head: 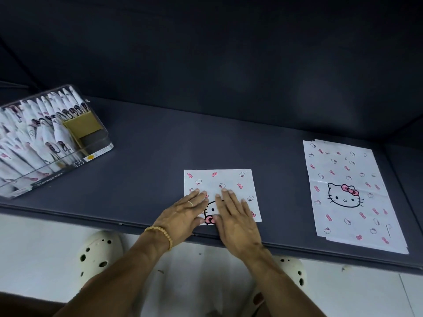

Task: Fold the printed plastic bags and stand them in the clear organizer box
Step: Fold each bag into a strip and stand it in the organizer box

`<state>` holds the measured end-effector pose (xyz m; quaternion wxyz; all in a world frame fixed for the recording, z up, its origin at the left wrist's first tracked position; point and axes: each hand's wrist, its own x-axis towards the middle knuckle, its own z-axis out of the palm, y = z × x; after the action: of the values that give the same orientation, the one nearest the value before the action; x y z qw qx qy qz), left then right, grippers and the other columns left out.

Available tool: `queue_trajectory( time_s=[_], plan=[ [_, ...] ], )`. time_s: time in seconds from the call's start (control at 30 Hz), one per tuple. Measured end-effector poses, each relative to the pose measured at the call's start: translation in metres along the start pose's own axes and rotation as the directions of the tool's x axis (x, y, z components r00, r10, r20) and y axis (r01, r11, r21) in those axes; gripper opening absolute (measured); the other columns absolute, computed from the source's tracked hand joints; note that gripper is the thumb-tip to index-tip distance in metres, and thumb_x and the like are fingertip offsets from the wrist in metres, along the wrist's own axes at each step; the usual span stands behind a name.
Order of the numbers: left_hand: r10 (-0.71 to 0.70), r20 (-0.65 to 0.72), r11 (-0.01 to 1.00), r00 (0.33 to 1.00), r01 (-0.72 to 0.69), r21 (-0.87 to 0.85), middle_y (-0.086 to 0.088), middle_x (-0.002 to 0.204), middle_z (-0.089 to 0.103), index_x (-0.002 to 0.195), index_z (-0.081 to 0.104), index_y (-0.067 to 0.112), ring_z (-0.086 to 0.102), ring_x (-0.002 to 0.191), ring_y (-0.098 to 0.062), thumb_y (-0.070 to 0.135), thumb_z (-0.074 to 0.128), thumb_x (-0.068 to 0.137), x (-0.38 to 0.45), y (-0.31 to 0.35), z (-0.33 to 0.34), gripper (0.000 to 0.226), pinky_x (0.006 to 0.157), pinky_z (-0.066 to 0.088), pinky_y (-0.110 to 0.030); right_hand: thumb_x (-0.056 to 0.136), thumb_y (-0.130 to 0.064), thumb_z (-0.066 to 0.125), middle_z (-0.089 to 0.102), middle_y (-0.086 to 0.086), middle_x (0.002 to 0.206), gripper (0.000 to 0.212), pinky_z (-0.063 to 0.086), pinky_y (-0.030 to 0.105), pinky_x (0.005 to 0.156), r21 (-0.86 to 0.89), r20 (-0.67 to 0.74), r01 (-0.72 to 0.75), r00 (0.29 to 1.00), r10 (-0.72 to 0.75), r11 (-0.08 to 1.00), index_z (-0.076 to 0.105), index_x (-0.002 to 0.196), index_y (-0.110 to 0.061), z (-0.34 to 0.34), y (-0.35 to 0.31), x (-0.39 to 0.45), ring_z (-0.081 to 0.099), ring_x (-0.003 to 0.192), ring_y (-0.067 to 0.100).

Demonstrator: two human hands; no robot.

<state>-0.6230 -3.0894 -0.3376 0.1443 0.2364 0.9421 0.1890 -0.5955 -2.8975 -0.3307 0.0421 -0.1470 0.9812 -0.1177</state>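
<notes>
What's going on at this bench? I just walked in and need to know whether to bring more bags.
A person is pressing a half-folded white printed plastic bag flat on the dark grey bench with left hand and right hand, fingers straight. A stack of unfolded printed bags waits on the right. The clear organizer box on the left holds many folded bags standing in rows.

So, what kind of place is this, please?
Probably a simple home or small-shop packing spot, not a factory: a dark padded surface used as a table, a stack of flat printed bags, and a clear organizer box nearly full of folded ones.
</notes>
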Motion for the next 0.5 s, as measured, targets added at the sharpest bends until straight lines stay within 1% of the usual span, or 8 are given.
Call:
queue_trajectory(
  time_s=[0.07, 0.13, 0.17, 0.27, 0.3, 0.37, 0.43, 0.5],
  plan=[
    [0.015, 0.012, 1.000, 1.000, -0.015, 0.023, 0.018, 0.159, 0.000, 0.153, 0.021, 0.025, -0.016, 0.141, 0.003, 0.032, 0.042, 0.103, -0.001, -0.003, 0.001, 0.055, 0.118, 0.000, -0.016, 0.103, -0.040, 0.024, 0.018, 0.002, 0.161, 0.055, 0.013, 0.050, 0.119, -0.082, 0.041, -0.027, 0.999, 0.031, 0.996, 0.032, 0.153, -0.016, -0.003, 0.022, -0.008, 0.017, 0.149, 0.022],
    [0.029, -0.002, 0.999, 1.000, -0.029, 0.018, 0.018, 0.159, 0.002, 0.152, 0.024, 0.027, -0.017, 0.140, 0.004, 0.031, 0.042, 0.103, -0.003, -0.003, 0.000, 0.053, 0.116, -0.002, -0.013, 0.105, -0.042, 0.018, -0.004, -0.008, 0.162, 0.054, -0.004, 0.045, 0.120, -0.111, 0.120, -0.041, 0.991, 0.054, 0.993, 0.016, 0.156, -0.026, -0.006, 0.044, -0.013, -0.001, 0.151, 0.014],
    [0.033, -0.011, 0.999, 0.999, -0.033, 0.011, 0.017, 0.160, 0.003, 0.151, 0.027, 0.029, -0.016, 0.140, 0.004, 0.030, 0.042, 0.103, -0.003, -0.002, 0.000, 0.051, 0.114, -0.003, -0.012, 0.105, -0.041, 0.021, -0.005, -0.009, 0.163, 0.053, -0.007, 0.045, 0.119, -0.109, 0.133, -0.053, 0.989, 0.067, 0.993, 0.014, 0.156, -0.028, -0.007, 0.052, -0.014, -0.002, 0.151, 0.013],
    [0.034, -0.040, 0.999, 0.999, -0.033, 0.026, 0.015, 0.160, 0.008, 0.149, 0.034, 0.029, -0.007, 0.146, -0.001, 0.025, 0.044, 0.102, -0.004, 0.003, -0.002, 0.048, 0.112, 0.001, -0.012, 0.105, -0.036, 0.031, 0.012, -0.005, 0.164, 0.050, -0.006, 0.046, 0.119, -0.138, 0.106, -0.107, 0.987, 0.122, 0.985, 0.027, 0.154, -0.028, -0.015, 0.060, -0.014, 0.009, 0.151, 0.017],
    [0.030, -0.047, 0.999, 0.998, -0.029, 0.027, 0.014, 0.160, 0.010, 0.148, 0.036, 0.028, -0.003, 0.147, -0.003, 0.024, 0.045, 0.102, -0.004, 0.005, -0.002, 0.047, 0.112, 0.003, -0.013, 0.104, -0.033, 0.035, 0.021, -0.002, 0.162, 0.048, -0.001, 0.048, 0.120, -0.167, 0.094, -0.122, 0.986, 0.139, 0.978, 0.035, 0.151, -0.026, -0.018, 0.059, -0.013, 0.016, 0.150, 0.019],
    [0.016, -0.046, 1.000, 0.999, -0.015, 0.024, 0.013, 0.160, 0.014, 0.146, 0.038, 0.026, 0.000, 0.148, -0.005, 0.023, 0.044, 0.102, -0.005, 0.006, -0.003, 0.045, 0.115, 0.011, -0.017, 0.094, -0.029, 0.055, 0.052, 0.006, 0.143, 0.036, 0.024, 0.048, 0.116, -0.188, -0.009, -0.080, 0.997, 0.079, 0.979, 0.062, 0.129, -0.020, -0.025, 0.053, -0.013, 0.043, 0.136, 0.025],
    [0.009, -0.029, 0.999, 1.000, -0.008, 0.033, 0.013, 0.160, 0.013, 0.147, 0.037, 0.026, 0.000, 0.148, -0.006, 0.026, 0.041, 0.101, -0.006, 0.007, -0.003, 0.045, 0.116, 0.017, -0.021, 0.078, -0.031, 0.071, 0.066, 0.003, 0.115, 0.026, 0.048, 0.041, 0.094, -0.140, -0.115, 0.033, 0.992, -0.050, 0.990, 0.073, 0.101, -0.018, -0.027, 0.043, -0.016, 0.061, 0.109, 0.025],
    [0.005, -0.013, 0.999, 1.000, -0.004, 0.038, 0.012, 0.160, 0.012, 0.147, 0.035, 0.026, 0.000, 0.148, -0.007, 0.031, 0.039, 0.101, -0.005, 0.008, -0.004, 0.047, 0.117, 0.014, -0.021, 0.068, -0.027, 0.081, 0.069, 0.002, 0.103, 0.022, 0.054, 0.033, 0.077, -0.126, -0.128, 0.109, 0.984, -0.125, 0.986, 0.075, 0.087, -0.018, -0.027, 0.035, -0.017, 0.065, 0.093, 0.024]
  ],
)
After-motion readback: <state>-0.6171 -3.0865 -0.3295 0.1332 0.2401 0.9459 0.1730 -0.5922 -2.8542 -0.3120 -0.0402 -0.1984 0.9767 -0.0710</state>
